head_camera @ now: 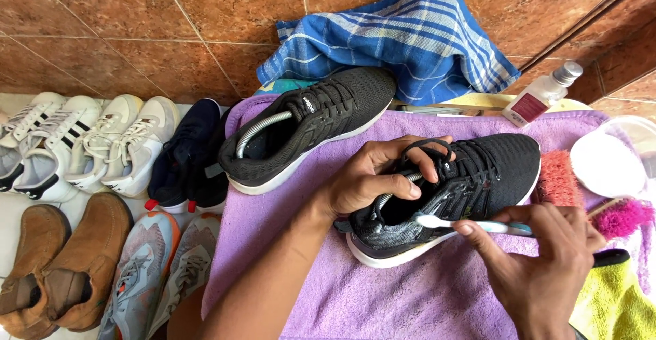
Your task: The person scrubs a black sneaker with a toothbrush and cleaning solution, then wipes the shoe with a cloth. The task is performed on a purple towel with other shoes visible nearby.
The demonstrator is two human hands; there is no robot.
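The right hand (540, 265) pinches a white toothbrush (471, 225), its bristles laid against the side of the black sneaker (451, 196) just left of the fingers. The left hand (376, 176), beyond, grips that shoe's collar, steadying it on the purple towel (410, 292). This looks like mid-scrub along the side panel; further strokes would call for light pressure and a firm hold. Farther off lies the second black sneaker (307, 128).

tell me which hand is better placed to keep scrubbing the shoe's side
Right. The right hand already holds the toothbrush with its head against the side of the shoe. The left hand grips the shoe's collar and steadies it on the purple towel.
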